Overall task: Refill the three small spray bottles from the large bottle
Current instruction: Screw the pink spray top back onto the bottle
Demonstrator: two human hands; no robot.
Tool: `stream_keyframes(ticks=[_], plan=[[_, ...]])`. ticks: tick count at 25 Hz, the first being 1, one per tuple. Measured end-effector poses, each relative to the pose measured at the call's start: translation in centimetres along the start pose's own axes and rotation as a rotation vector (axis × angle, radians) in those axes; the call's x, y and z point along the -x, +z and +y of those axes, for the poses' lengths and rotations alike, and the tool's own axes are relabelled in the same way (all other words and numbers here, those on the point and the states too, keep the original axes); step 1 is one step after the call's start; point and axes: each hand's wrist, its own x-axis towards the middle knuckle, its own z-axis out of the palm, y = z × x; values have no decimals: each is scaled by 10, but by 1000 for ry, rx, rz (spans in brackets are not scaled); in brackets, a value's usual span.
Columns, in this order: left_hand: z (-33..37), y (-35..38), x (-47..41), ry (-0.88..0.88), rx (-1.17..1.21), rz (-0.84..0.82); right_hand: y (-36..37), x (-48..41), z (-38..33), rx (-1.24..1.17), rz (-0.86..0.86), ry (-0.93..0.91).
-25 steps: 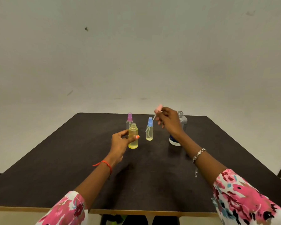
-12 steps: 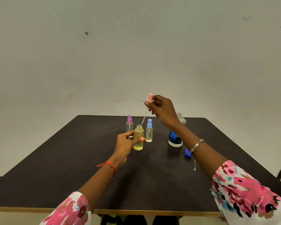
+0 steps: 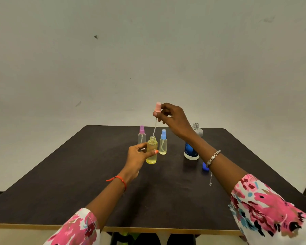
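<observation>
On the dark counter (image 3: 78,174), the left hand (image 3: 137,156) grips an uncapped small clear plastic bottle of yellow liquid (image 3: 152,153). The right hand (image 3: 173,119) pinches a pink spray top (image 3: 157,107) above it. An open large clear blue-labelled bottle (image 3: 192,150) stands right.

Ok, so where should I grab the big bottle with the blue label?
Probably wrap a hand round the wide labelled body of the large bottle, coming from its right side. It stands upright with its cap off, so the narrow open neck is a poor grip, and the blue-topped spray bottle stands on its left.
</observation>
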Motion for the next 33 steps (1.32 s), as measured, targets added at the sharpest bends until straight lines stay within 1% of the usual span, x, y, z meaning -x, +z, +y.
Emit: stream_keyframes(ticks=[5, 8, 11, 15, 17, 19, 21, 24, 27, 30, 33], plan=[[3, 3, 1, 28, 10, -10, 16, 13, 18, 70, -154, 46], [5, 2, 0, 43, 24, 2, 23, 20, 29, 110, -195, 116], [6, -1, -1, 65, 20, 17, 27, 26, 33, 42, -165, 178], [6, -4, -1, 92, 28, 32, 35, 32, 32, -92, -60, 242], [4, -4, -1, 88, 26, 29, 40, 33, 31, -95, -34, 308], [2, -4, -1, 85, 23, 24, 41, 31, 31, -59, -66, 352], [3, -4, -2, 71, 28, 30, 37, 27, 28, -69, -140, 353], [4, -5, -5, 55, 43, 37, 28, 19, 24, -147, -221, 275], [3, -6, -5, 47, 47, 48, 23, 15, 23, -85, -268, 214], [1, -7, -5, 42, 36, 39, 24, 16, 25, -80, -254, 228], [-1, -8, -4, 46, 17, 26, 24, 14, 22, -49, -367, 213]])
